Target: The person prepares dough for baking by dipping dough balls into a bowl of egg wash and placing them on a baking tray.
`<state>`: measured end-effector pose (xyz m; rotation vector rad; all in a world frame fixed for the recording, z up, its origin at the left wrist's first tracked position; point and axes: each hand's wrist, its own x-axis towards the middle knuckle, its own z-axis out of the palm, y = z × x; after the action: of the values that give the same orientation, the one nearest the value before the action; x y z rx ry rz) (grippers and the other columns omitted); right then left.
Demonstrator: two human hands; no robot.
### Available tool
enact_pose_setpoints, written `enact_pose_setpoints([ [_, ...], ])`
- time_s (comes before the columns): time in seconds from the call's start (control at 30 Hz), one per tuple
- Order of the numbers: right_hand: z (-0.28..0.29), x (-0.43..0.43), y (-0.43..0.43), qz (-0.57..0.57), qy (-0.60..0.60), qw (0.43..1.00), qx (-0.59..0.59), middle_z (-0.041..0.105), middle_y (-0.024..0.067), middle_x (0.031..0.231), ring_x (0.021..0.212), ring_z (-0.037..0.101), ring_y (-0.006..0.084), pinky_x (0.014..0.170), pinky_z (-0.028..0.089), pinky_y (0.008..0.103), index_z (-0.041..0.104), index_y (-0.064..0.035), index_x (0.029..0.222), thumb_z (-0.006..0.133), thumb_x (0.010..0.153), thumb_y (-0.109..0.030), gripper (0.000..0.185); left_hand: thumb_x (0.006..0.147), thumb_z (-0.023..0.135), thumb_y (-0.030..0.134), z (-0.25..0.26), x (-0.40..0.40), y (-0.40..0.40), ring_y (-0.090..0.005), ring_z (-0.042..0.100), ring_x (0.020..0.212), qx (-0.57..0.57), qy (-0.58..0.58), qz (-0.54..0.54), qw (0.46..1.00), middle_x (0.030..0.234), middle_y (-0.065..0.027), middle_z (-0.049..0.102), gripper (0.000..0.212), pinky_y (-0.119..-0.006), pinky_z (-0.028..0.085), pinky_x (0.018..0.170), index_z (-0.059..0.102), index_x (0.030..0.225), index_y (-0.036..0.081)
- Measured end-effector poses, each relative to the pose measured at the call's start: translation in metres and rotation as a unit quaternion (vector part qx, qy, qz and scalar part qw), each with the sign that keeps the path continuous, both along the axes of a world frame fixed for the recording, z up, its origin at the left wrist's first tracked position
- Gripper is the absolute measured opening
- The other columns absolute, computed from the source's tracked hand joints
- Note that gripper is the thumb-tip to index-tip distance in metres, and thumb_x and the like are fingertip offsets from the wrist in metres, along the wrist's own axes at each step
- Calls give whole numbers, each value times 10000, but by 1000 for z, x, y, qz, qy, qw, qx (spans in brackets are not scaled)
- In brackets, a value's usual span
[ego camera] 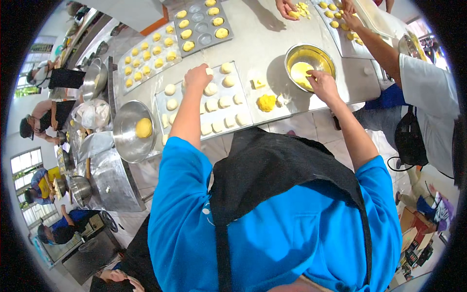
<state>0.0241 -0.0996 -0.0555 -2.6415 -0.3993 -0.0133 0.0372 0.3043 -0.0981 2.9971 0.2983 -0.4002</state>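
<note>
My left hand (198, 77) is at the far edge of a lined baking tray (239, 78), its fingers closed around a pale dough ball (209, 71). Rows of similar dough pieces (211, 89) cover the tray; my forearm hides some. On the right, my right hand (323, 86) reaches over the near rim of a steel mixing bowl (330, 60). Its fingertips meet above the bowl's pale yellow contents (300, 73); whether they pinch anything cannot be made out. Between tray and bowl lie a yellow block (259, 83), a yellow lump (266, 103) and white scraps (282, 100).
Left of my tray, a large steel bowl (124, 146) holds a yellow dough ball (143, 127). Beyond stand a tray of yellow pieces (146, 56) and a muffin tin (201, 27). A co-worker's arm (379, 51) reaches over a tray at right; another person's hand (285, 9) works across the table.
</note>
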Motion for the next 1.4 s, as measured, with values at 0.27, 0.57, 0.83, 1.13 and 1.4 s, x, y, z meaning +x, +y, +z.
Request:
enact_pose_setpoints([
  [0.27,12,10,19,14,65,989,131,642,145,849,767,610,265,696,464,352,638,-75,983,550,796,-261,278,685,650,353,10,-5,2,-253,579,981,-99,-66,94,988,1025,-84,627,470,-371,450,825,563,1116,188],
  [0.57,62,30,20,15,429,772,469,636,78,967,699,476,96,652,374,223,550,-93,1046,559,828,-424,396,669,675,367,117,14,-173,-287,595,844,-265,-263,-231,898,902,-116,635,436,-375,465,738,609,1044,154],
  [0.83,54,34,-24,-23,426,719,549,524,-55,673,639,489,92,573,349,229,569,-151,808,670,762,-347,225,684,663,352,109,10,-244,-269,572,823,-223,-342,-327,852,935,-54,635,410,-400,445,749,600,1056,191],
  [1.13,4,61,-24,28,176,984,-24,641,144,880,840,618,290,742,474,364,600,-69,1037,644,664,-294,438,690,670,412,88,2,-204,-309,545,937,-236,-308,-208,898,1071,-120,587,616,-412,420,814,496,1189,95],
  [1.4,-29,59,4,116,21,948,-295,631,110,920,894,594,272,776,467,381,626,-152,997,588,733,-321,316,711,663,399,74,-40,-151,-308,532,988,-246,-271,-109,924,1110,-133,571,579,-414,407,849,514,1170,78],
])
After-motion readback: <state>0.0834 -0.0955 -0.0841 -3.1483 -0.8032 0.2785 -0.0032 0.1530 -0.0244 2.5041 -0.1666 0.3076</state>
